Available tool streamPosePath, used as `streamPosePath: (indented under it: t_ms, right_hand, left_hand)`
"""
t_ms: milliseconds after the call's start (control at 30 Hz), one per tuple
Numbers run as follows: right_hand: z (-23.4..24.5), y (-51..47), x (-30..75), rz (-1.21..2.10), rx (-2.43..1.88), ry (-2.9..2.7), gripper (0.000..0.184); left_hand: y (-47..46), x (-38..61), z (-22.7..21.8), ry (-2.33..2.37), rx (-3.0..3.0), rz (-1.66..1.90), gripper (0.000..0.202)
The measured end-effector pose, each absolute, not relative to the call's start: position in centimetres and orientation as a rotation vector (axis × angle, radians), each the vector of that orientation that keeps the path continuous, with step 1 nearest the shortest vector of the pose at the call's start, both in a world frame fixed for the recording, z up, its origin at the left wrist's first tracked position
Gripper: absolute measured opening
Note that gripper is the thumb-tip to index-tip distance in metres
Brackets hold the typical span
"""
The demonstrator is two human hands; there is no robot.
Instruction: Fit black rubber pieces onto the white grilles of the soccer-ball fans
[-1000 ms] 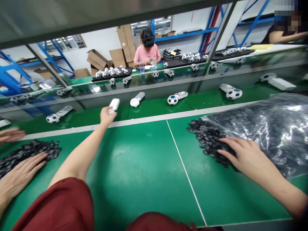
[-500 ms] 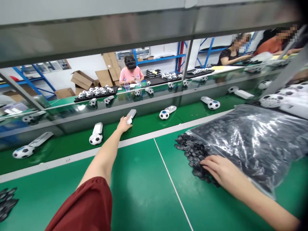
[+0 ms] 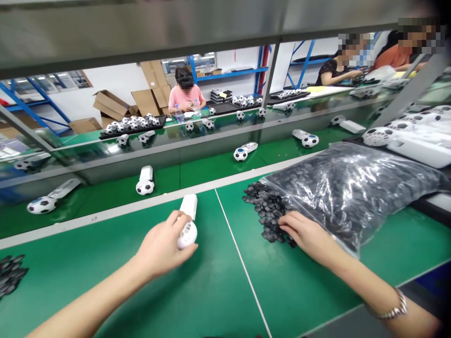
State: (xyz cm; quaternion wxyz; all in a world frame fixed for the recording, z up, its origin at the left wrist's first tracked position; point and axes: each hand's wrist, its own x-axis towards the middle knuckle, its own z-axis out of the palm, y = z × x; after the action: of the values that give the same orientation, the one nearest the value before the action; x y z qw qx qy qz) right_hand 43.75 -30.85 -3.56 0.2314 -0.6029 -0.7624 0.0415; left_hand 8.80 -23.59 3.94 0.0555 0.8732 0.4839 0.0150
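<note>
My left hand (image 3: 169, 244) is closed round the round head of a white plastic football-shaped unit (image 3: 189, 209) with a flat handle, above the green worktop. Its handle points away from me, and slots show in the head, with no black patches visible on it. My right hand (image 3: 306, 234) pinches at the near edge of a pile of small black plastic pieces (image 3: 269, 209). The fingertips press together among the pieces, so the exact piece between them is partly hidden. The pile spills from the mouth of a clear plastic bag (image 3: 352, 183) full of the same pieces.
Along the green conveyor (image 3: 197, 171) lie several football units with black patches, such as one (image 3: 145, 187) at left. More white units (image 3: 416, 141) fill a tray at right. Black pieces (image 3: 10, 274) lie at far left. Several people sit across the line, beneath an overhead metal beam (image 3: 141, 40).
My left hand has lifted a white unit off the conveyor and brought it back toward me over the worktop. The right hand stays at the black pieces; the view has shifted slightly.
</note>
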Motion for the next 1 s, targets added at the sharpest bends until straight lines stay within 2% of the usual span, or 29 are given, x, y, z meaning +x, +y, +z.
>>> streamPosePath:
  t_ms: [67,200,400,467,567,800,1000]
  right_hand:
    - [-3.2,-30.9,43.2,0.150,-1.643,-2.093,0.016]
    - [-2.8,-31.0,41.7,0.224,-1.602,-2.048,0.014]
    - [-3.0,-31.7,39.4,0.274,-1.464,-2.009,0.013]
    - [-3.0,-32.1,38.8,0.279,-1.438,-1.967,0.010]
    - [-2.5,-32.6,38.0,0.309,-1.394,-1.931,0.007]
    - [-1.7,-33.5,35.6,0.455,-1.182,-2.061,0.011]
    - [-2.6,-33.4,33.9,0.314,-1.204,-2.081,0.005]
  left_hand:
    - [-25.8,8.6,3.9,1.362,2.588,-0.120,0.049]
    - [-25.4,8.2,3.8,1.003,2.577,-0.343,0.075]
    - [-22.5,10.3,2.6,0.656,2.975,-0.152,0.054]
    - [-23.0,12.0,1.8,0.625,2.941,-0.044,0.057]
    - [-24.6,14.5,0.5,0.842,2.860,0.080,0.066]
    - [-26.7,16.4,-0.8,1.080,2.721,0.140,0.082]
    - [-26.4,15.6,-0.5,0.966,2.591,0.257,0.071]
